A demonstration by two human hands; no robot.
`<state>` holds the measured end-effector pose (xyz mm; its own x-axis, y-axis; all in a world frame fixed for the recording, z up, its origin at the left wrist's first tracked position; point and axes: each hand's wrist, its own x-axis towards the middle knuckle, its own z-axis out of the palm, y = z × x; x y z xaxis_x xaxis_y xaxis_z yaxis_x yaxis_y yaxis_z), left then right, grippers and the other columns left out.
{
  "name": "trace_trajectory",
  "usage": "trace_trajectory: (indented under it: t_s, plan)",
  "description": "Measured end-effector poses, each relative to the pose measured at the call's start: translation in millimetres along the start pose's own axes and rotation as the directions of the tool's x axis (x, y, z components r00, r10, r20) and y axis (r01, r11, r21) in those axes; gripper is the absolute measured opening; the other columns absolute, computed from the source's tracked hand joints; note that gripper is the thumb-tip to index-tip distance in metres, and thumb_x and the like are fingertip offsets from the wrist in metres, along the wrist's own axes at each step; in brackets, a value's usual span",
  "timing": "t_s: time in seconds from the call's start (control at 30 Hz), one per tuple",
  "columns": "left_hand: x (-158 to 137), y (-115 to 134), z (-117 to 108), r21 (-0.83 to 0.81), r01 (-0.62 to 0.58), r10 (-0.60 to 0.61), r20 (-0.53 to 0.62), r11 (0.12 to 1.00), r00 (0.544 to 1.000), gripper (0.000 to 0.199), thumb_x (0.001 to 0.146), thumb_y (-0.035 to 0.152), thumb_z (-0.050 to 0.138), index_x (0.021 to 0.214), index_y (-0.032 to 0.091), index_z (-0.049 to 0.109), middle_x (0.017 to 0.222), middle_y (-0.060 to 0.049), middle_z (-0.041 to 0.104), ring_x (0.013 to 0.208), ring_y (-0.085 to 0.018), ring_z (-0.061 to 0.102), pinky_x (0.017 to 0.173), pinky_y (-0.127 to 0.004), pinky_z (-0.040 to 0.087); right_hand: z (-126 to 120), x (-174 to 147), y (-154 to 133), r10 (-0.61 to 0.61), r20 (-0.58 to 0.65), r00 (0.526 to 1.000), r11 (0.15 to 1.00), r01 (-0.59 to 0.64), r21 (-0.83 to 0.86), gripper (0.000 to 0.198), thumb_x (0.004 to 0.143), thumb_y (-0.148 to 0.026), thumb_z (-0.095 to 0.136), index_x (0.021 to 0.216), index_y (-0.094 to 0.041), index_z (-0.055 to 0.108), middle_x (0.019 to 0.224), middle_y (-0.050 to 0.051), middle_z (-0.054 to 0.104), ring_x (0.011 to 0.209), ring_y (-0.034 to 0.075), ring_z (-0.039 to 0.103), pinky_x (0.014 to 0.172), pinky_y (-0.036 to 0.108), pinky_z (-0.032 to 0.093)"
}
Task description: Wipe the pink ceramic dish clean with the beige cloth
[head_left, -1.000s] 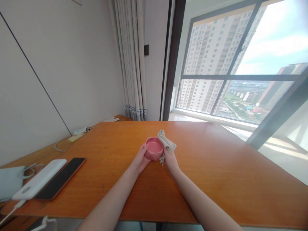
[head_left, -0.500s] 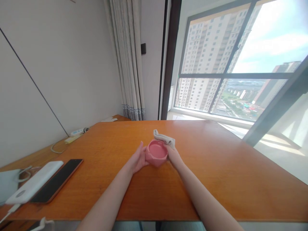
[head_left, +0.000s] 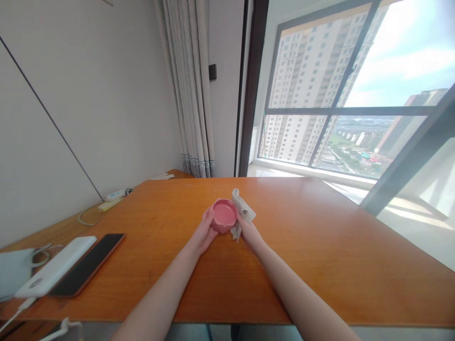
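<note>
A small pink faceted bowl [head_left: 223, 216] is held over the middle of the wooden table, its open top tilted toward me. My left hand [head_left: 205, 230] grips its left side, thumb at the rim and fingers curled underneath. On the other side my right hand [head_left: 249, 232] is closed on a light grey cloth [head_left: 243, 207]. The cloth is pressed against the bowl's right wall. One bunched part sticks up behind the hand, and a frayed or folded end hangs below the bowl's right side. Some right fingers are hidden by the cloth.
On the left of the table [head_left: 341, 246] lie a dark phone [head_left: 88, 266] and a white power bank [head_left: 57, 266] with a cable. A power strip [head_left: 119, 194] sits along the wall. A curtain [head_left: 194, 94] and a large window are beyond the table's far edge.
The bowl has shifted slightly left and away from me, and its opening has turned. The right hand's cloth has swung from behind the rim to the bowl's right side.
</note>
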<state>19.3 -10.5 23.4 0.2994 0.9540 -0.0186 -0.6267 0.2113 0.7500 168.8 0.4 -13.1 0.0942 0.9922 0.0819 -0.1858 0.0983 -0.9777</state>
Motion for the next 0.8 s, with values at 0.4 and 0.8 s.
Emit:
trace_trajectory:
  t_s: [0.4,0.8]
  plan:
    - [-6,0,-8,0.327,0.283,-0.317,0.055,0.902,0.947,0.046,0.078,0.039,0.062,0.12,0.02,0.055,0.118,-0.01,0.061,0.097,-0.022,0.061,0.073,-0.028,0.05,-24,1,-25,0.076,0.183,0.98,0.985,-0.046,-0.166,0.031,0.07,-0.035,0.064,0.1,-0.025,0.068,0.106,0.003,0.068,0.105,0.025,0.06,0.093,0.041,0.046]
    - [-2,-10,4,0.058,-0.036,0.041,-0.085,0.998,0.996,0.045,0.081,0.038,0.06,0.122,0.026,0.047,0.133,-0.005,0.05,0.118,-0.02,0.05,0.093,-0.033,0.046,-4,0,-8,0.056,0.036,0.998,0.997,-0.058,0.056,0.051,0.077,-0.05,0.059,0.121,-0.025,0.056,0.129,0.002,0.054,0.124,0.022,0.046,0.106,0.038,0.036]
